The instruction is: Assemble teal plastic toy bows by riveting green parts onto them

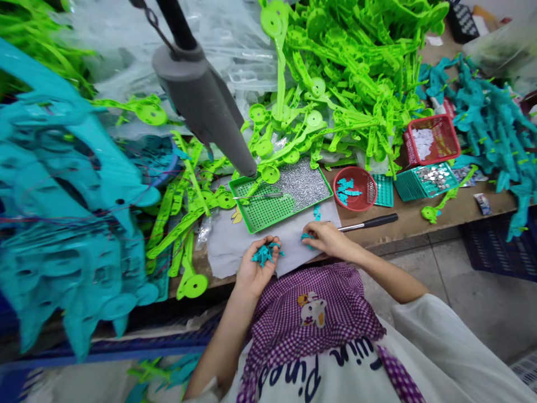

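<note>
My left hand [254, 268] is turned palm up, its fingers curled around a cluster of small teal plastic parts [264, 254]. To the right, my right hand [325, 238] is closed at the fingertips on a small teal plastic part [307, 237], mostly hidden by the fingers. Both hands are over a pale cloth [226, 246] at the table's front edge. Just beyond them lies a green perforated tray [264, 215] holding many small metal screws [304, 182] and a thin metal rod. A few teal parts [317, 211] rest on the cloth beyond my right hand.
A grey power tool [201, 95] hangs over the tray. Green plastic parts [352, 73] pile up behind, and large teal parts [71, 184] stand at left. On the right are a round red basket [367, 207], a square red basket [451, 131] and a black-handled tool [380, 220].
</note>
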A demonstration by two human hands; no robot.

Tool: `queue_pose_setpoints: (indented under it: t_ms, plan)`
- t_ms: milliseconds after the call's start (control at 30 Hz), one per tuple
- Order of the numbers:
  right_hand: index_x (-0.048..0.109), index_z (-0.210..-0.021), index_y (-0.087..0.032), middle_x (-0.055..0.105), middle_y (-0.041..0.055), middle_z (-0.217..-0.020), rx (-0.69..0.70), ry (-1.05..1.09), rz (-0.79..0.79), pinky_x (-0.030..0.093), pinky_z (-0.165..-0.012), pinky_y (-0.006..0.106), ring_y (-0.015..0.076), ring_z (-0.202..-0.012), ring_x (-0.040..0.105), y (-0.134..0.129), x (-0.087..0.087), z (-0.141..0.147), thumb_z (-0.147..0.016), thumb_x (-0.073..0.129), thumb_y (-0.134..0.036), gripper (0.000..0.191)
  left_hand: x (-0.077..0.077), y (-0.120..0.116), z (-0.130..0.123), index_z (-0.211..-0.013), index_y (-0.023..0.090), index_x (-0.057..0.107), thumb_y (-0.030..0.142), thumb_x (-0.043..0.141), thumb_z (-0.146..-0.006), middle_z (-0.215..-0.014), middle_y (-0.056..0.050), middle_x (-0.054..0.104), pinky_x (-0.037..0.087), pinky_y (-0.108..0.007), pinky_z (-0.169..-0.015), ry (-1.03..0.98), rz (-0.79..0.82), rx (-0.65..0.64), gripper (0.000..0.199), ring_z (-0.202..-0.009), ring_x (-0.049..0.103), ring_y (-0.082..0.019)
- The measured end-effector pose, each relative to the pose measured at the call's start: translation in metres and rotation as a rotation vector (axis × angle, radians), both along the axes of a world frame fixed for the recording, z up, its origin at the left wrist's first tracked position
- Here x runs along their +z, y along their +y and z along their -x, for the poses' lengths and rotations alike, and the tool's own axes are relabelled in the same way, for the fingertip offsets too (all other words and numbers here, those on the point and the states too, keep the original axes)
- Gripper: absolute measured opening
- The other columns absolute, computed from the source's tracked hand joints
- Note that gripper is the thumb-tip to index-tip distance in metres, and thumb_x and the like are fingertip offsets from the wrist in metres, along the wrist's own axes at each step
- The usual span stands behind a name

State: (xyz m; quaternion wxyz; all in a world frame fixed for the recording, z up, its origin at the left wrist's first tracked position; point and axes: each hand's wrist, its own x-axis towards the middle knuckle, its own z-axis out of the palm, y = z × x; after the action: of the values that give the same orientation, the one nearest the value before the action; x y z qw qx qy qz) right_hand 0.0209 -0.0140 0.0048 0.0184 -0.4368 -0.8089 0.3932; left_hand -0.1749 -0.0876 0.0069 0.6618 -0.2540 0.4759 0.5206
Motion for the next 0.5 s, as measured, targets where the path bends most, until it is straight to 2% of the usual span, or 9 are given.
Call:
queue_pose_setpoints:
  t_ms: [67, 167, 267, 300, 367, 467, 500]
  plan:
    - [0.067, -0.095, -0.019, 0.07, 0.0039, -0.085, -0.14, 0.064, -0.094, 0.047, -0.07, 0.028, 0.0166, -0.075, 0.063, 0.019, 0.011, -0.023, -0.084, 0.068, -0.025, 0.013, -0.002, -0.001, -0.001, -0.067, 0.01, 0.062, 0.005, 0.043, -0.087, -0.067, -0.008, 0.066, 0.057, -0.016, -0.054, 0.002, -0.019, 0.032, 0.028, -0.057, 0.066, -0.011]
    - [0.069, -0.1, -0.02, 0.071, 0.008, -0.094, -0.364, 0.018, -0.372, 0.051, -0.077, 0.035, 0.0216, -0.082, 0.065, 0.05, 0.031, -0.066, -0.087, 0.063, -0.034, 0.02, -0.004, -0.002, -0.001, -0.068, 0.011, 0.062, 0.004, 0.045, -0.085, -0.067, -0.007, 0.067, 0.057, -0.018, -0.054, 0.0, -0.04, 0.057, 0.025, -0.057, 0.066, -0.012]
    - [0.069, -0.109, -0.017, 0.068, 0.0149, -0.109, -0.382, -0.155, -0.559, 0.05, -0.087, 0.043, 0.0288, -0.099, 0.064, 0.064, 0.042, -0.088, -0.086, 0.064, -0.033, 0.029, -0.002, -0.001, 0.0, -0.068, 0.01, 0.063, 0.004, 0.043, -0.086, -0.067, -0.008, 0.067, 0.058, -0.018, -0.054, -0.002, -0.015, 0.068, 0.027, -0.057, 0.066, -0.012]
    - [0.068, -0.113, -0.016, 0.067, 0.0161, -0.113, -0.331, -0.181, -0.591, 0.049, -0.088, 0.043, 0.0294, -0.103, 0.063, 0.062, 0.043, -0.087, -0.088, 0.062, -0.031, 0.03, -0.001, -0.001, -0.001, -0.068, 0.01, 0.063, 0.004, 0.042, -0.087, -0.067, -0.008, 0.068, 0.058, -0.018, -0.054, -0.005, -0.005, 0.068, 0.028, -0.058, 0.067, -0.013]
    - [0.065, -0.118, -0.018, 0.065, 0.0147, -0.115, -0.122, -0.198, -0.571, 0.049, -0.087, 0.039, 0.0263, -0.105, 0.062, 0.055, 0.04, -0.073, -0.093, 0.053, -0.023, 0.028, 0.0, -0.001, -0.003, -0.069, 0.009, 0.063, 0.005, 0.041, -0.088, -0.067, -0.009, 0.068, 0.058, -0.019, -0.055, -0.02, 0.009, 0.064, 0.03, -0.059, 0.068, -0.013]
    - [0.065, -0.117, -0.019, 0.067, 0.0102, -0.105, 0.301, -0.271, -0.396, 0.047, -0.073, 0.031, 0.0195, -0.09, 0.064, 0.046, 0.031, -0.04, -0.093, 0.044, -0.006, 0.034, 0.002, 0.0, -0.007, -0.073, 0.009, 0.065, 0.007, 0.042, -0.09, -0.07, -0.009, 0.07, 0.059, -0.02, -0.058, -0.058, 0.014, 0.055, 0.029, -0.063, 0.07, -0.014]
    - [0.065, -0.116, -0.018, 0.066, 0.0101, -0.105, 0.401, -0.307, -0.361, 0.045, -0.069, 0.03, 0.0184, -0.085, 0.064, 0.045, 0.028, -0.031, -0.092, 0.043, -0.004, 0.035, 0.003, 0.0, -0.009, -0.075, 0.01, 0.066, 0.008, 0.042, -0.089, -0.072, -0.009, 0.07, 0.06, -0.021, -0.059, -0.076, 0.008, 0.047, 0.028, -0.065, 0.071, -0.015]
